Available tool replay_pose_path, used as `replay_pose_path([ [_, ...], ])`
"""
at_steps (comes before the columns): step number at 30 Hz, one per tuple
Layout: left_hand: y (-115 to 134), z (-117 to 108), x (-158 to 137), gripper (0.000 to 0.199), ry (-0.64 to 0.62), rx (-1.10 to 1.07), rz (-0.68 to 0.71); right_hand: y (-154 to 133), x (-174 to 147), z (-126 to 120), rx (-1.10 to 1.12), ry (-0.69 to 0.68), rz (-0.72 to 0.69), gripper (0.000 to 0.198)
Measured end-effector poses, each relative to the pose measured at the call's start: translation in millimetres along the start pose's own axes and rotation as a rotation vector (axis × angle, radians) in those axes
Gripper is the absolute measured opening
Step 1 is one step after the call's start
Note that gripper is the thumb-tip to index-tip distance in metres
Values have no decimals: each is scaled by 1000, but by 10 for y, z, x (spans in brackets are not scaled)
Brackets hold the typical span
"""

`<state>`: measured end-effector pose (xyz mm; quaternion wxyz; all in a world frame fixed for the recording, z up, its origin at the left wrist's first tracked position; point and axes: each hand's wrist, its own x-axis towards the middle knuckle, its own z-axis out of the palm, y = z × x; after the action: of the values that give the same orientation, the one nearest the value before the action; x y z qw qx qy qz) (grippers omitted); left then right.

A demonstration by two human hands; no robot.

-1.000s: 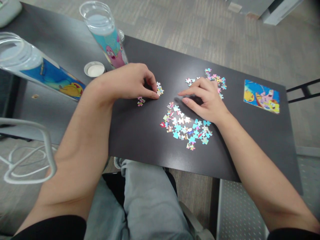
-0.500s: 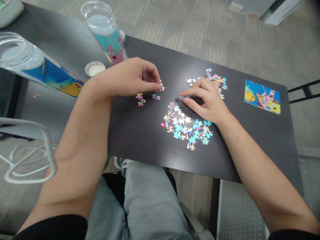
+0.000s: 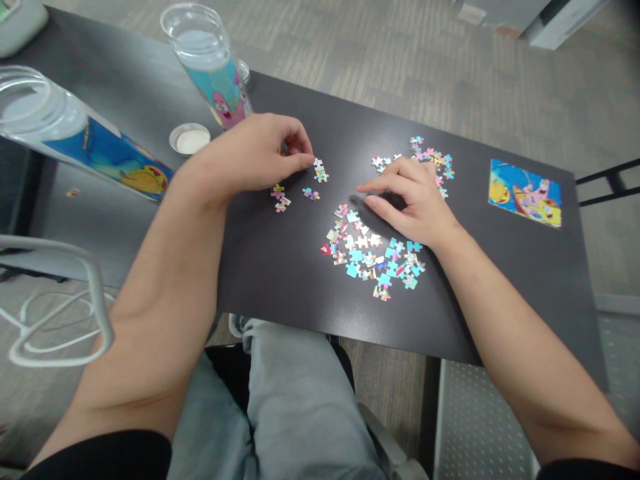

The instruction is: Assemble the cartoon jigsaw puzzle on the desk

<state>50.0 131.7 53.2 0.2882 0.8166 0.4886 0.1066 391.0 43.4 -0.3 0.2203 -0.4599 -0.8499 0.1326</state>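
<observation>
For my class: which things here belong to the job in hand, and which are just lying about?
Job in hand:
small piece cluster, by the left hand
puzzle pile, near the right hand
probably the picture card

Lying about, it seems:
blue tube
turquoise tube
round lid

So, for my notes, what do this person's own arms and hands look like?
Both the left hand and the right hand are ungloved, with no rings, watch or bracelet visible. The forearms are uncovered. A plain black left sleeve and a matching right sleeve show at the bottom edge; no markings can be seen on them.
</observation>
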Motion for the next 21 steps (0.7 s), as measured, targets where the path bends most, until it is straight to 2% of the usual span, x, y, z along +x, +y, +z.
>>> replay_pose_path([
  [5,0,84,43,62,14,-42,-16,38,1,43,30,63,-59,35],
  [13,-114,156,142,46,29,6,35,46,-7,89,51,111,-77,30],
  [21,-79,158,126,60,-5,-32,30,70,5,95,60,117,-89,28],
])
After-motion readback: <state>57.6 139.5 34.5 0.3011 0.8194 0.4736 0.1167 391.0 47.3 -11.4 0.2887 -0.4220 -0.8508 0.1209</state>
